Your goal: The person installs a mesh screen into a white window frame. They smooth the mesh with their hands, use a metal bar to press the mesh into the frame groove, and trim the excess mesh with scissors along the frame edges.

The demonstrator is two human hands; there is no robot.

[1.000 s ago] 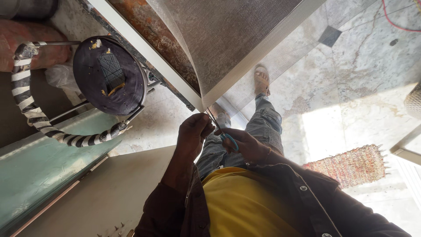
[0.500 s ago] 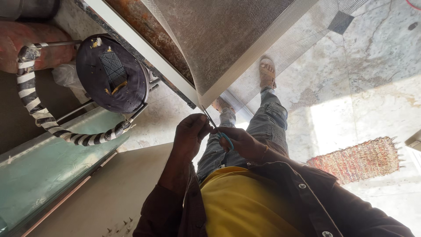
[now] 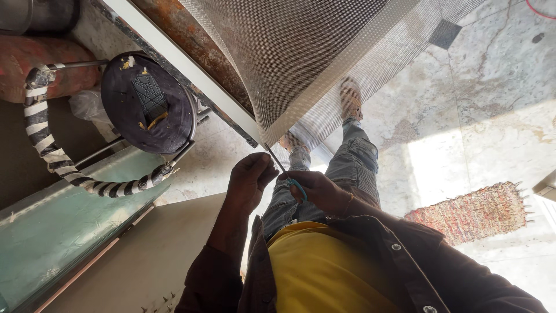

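Teal-handled scissors sit in the right hand, left hand just beside

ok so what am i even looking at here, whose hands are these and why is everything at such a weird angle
The picture comes from a camera worn on a person's head, looking down their own body, so the floor seems tilted. You see their yellow shirt, dark jacket, jeans and a sandalled foot on the stone floor.

Both bare hands meet in front of the chest. The right hand has a grip on scissors with teal handles, their thin blades pointing up at the corner of a white frame that carries a sheet of fine mesh. The left hand is closed by the blades, just below that corner; what it pinches is too small to tell.

To the left stand a dark round stool with a striped wrapped rail, and a greenish glass panel. A woven mat lies at right.
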